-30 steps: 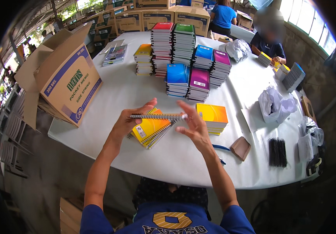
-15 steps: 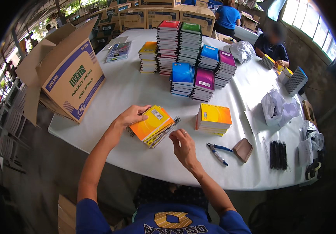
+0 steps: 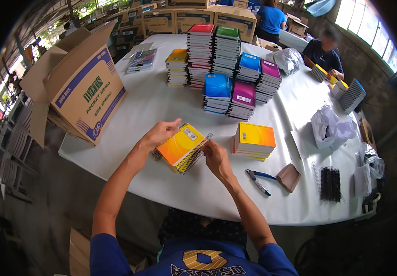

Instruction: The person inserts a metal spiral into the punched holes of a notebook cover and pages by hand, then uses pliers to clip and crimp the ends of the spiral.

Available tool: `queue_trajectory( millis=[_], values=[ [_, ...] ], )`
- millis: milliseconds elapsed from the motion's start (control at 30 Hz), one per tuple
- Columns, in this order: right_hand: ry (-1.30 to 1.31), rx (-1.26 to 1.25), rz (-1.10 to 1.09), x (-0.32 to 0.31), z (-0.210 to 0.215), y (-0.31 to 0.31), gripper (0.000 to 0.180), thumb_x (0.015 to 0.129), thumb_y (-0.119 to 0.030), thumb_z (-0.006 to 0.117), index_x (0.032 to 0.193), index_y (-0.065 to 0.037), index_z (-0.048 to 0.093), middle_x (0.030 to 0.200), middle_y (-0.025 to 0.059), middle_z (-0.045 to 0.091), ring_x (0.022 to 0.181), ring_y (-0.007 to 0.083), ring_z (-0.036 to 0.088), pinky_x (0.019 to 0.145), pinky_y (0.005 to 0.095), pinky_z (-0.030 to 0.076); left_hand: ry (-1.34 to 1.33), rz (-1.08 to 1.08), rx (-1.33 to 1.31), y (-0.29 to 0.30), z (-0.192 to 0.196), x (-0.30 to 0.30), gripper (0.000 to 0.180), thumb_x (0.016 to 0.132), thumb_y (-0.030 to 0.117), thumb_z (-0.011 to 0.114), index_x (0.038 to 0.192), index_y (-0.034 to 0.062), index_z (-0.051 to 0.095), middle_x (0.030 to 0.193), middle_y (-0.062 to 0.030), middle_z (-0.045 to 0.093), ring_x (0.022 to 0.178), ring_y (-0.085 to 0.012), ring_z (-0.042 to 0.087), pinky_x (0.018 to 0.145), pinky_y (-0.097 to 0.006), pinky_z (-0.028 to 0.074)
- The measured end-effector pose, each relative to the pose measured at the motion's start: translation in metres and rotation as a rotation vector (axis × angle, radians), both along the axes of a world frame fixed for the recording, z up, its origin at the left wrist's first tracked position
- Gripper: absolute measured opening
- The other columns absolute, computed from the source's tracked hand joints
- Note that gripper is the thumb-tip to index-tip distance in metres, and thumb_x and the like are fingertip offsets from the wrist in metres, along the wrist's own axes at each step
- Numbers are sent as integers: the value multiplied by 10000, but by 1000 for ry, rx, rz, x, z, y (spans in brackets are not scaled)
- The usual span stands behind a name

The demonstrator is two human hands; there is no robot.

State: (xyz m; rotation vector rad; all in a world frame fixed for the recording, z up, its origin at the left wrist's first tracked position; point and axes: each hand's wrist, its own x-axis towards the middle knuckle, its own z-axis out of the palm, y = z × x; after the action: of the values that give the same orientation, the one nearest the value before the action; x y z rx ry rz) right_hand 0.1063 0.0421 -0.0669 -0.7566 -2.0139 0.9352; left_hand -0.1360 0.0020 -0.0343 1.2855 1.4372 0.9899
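A small yellow-orange spiral notebook [image 3: 178,146] lies tilted on top of other yellow spiral-bound notebooks in front of me, with grey wire coils showing at both sides. My right hand [image 3: 218,158] is closed, thumb and fingers pinched at the top notebook's right edge. At its upper left edge, my left hand [image 3: 162,133] has its fingers stretched out, holding nothing. Just right of the hands stands a neat stack of yellow notebooks [image 3: 256,138]. Blue-handled pliers [image 3: 259,179] and a brown angular piece [image 3: 288,178] lie nearer the table's front.
Tall stacks of red, green, blue and purple notebooks [image 3: 217,94] stand behind. An open carton [image 3: 85,89] is at left. Black coils [image 3: 330,184] and a white plastic bag [image 3: 326,126] lie at right. A co-worker [image 3: 323,54] handles yellow notebooks at the far right.
My right hand has moved up and left onto the notebook's edge. My left fingers have come off the top notebook, which now sits turned a little and slightly to the right.
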Motion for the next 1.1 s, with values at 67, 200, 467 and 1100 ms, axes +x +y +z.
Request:
queue_trajectory(
  millis=[67,200,467,1100],
  values=[
    [-130,-82,40,6,15,-18,88,881,-38,621,911,19,561,778,195,641,643,310,637,580,406,488,-4,172,-131,-4,0,-4,477,1045,273,470,1396,-50,460,1224,-106,633,1071,-116,578,959,-265,457],
    [33,-378,178,-4,-1,-58,87,878,-36,624,902,22,563,769,164,653,624,242,642,561,367,500,-223,-18,-335,-4,-1,-3,550,1057,409,377,1328,-48,520,1194,-111,643,1095,-148,589,975,-272,451],
    [-46,-300,92,-5,-3,-64,164,878,-93,688,883,28,577,805,171,668,621,249,630,584,357,497,-104,-36,-376,-6,-5,-8,583,1044,472,366,1220,-38,588,1128,-105,665,1001,-152,633,891,-309,506],
    [75,75,-4,-5,-23,-24,118,850,17,651,831,27,535,777,195,595,713,344,587,621,420,452,-140,-93,-323,14,3,-1,567,1022,485,438,1135,-31,645,999,-74,695,815,-118,630,720,-291,511]
  ],
)
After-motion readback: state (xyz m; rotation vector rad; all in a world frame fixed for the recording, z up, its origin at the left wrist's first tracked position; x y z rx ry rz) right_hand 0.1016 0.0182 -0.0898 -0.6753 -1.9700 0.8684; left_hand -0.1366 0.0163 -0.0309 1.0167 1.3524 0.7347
